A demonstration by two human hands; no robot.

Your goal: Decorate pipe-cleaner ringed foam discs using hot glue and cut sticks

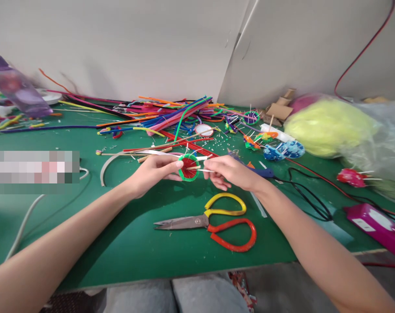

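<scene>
My left hand (160, 168) pinches a small round piece (188, 174) by its left edge. The piece has a red middle and a fuzzy green pipe-cleaner rim, with thin white stems and a wooden stick jutting out. From the right, the closed fingers of my right hand (228, 171) grip a thin white stick (204, 170) whose other end meets the red middle. Scissors (197, 222) with one yellow and one red handle lie on the table below my hands, blades pointing left. A blue tool with a black cord (265, 173), perhaps a glue gun, is partly hidden behind my right hand.
Many coloured pipe cleaners (180, 114) are heaped at the back of the green table (119, 243). Small fuzzy decorations (283, 150) and yellow material in plastic bags (330, 124) sit at right, near a magenta power strip (378, 228). A purple bottle (19, 89) leans at left.
</scene>
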